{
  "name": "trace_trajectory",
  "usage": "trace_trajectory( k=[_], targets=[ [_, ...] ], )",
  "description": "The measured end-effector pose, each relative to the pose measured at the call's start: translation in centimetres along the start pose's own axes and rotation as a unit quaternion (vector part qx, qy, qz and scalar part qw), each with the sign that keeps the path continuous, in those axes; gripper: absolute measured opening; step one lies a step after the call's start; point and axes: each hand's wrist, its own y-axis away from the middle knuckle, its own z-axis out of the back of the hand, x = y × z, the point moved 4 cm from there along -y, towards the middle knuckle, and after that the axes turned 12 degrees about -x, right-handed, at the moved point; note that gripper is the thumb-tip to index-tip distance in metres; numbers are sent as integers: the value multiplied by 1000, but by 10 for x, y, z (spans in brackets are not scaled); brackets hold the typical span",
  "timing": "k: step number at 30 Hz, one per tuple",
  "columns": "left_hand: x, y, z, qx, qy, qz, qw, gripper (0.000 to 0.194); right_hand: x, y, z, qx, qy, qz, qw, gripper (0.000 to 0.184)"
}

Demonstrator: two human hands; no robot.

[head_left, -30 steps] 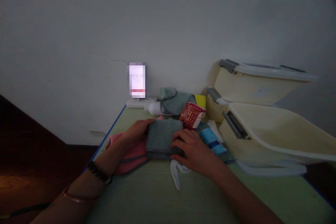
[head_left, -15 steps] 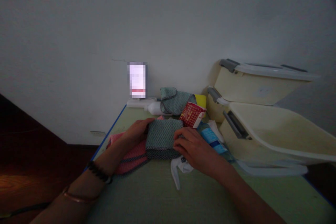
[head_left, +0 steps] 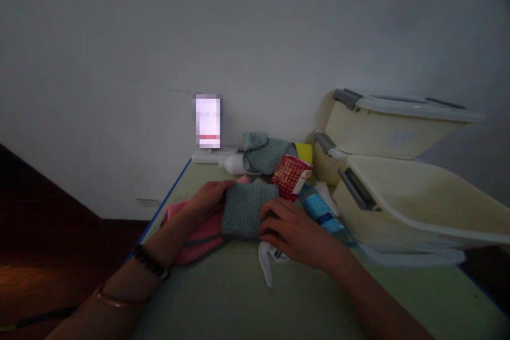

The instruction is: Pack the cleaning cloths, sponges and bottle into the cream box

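Observation:
A folded green checked cloth with a dark-and-white trimmed edge lies in front of me, partly over a pink cloth. My left hand holds its left edge, the fingertips partly hidden by the cloth. At the right edge, my right hand has its bent fingers closed on the fabric. Just below the right hand sticks out a white spray trigger. Behind that hand is a red printed packet, and a bottle with a blue label lies to its right.
Another green cloth lies at the back, beside a white bottle and a yellow item. A lit screen stands against the wall. Cream bins with grey handles fill the right side of the green table.
The cloth's front fold has come level, so the darker layer below it no longer shows. My right hand has shifted slightly left and down. My left hand stays nearly still.

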Motion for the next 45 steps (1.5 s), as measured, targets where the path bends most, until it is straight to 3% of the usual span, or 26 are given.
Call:
trace_trajectory(
  k=[2,5,10,13,17,20,24,26,28,31,34,38,42,45],
  targets=[
    [0,1,-4,-11,-3,19,1000,18,-1,0,0,-10,-14,-12,1000,14],
    [-3,3,-9,-22,-7,38,999,33,-8,-1,2,-69,-15,-52,996,22],
    [-24,15,-12,-36,17,-6,999,30,-23,-1,9,-214,-46,-104,970,48],
    [-42,26,-12,-21,70,-37,997,25,-26,0,15,-252,-135,-148,947,61],
    [-70,38,-7,-55,124,-75,988,22,-22,-1,23,-228,-309,-232,894,35],
    [-96,37,-5,-84,168,-71,980,35,-18,-12,44,-244,-383,-245,857,25],
    [-141,27,-8,-76,215,-83,970,64,-17,-37,90,-270,-391,-216,853,17],
    [-160,22,-12,-74,203,-100,971,61,-19,-47,110,-285,-402,-209,844,14],
    [-170,18,-19,-77,184,-106,974,46,-23,-52,122,-307,-400,-222,835,15],
    [-175,14,-29,-91,149,-109,979,26,-27,-50,128,-336,-360,-235,838,26],
    [-177,14,-35,-82,111,-125,983,21,-27,-46,129,-337,-321,-235,853,28],
    [-182,17,-38,-64,39,-152,986,18,-27,-40,136,-307,-253,-254,881,18],
    [-187,21,-44,-73,-56,-188,978,21,-22,-38,148,-324,-186,-219,901,10],
    [-187,20,-50,-58,-59,-182,980,12,-20,-40,147,-310,-157,-201,916,10]
  ],
)
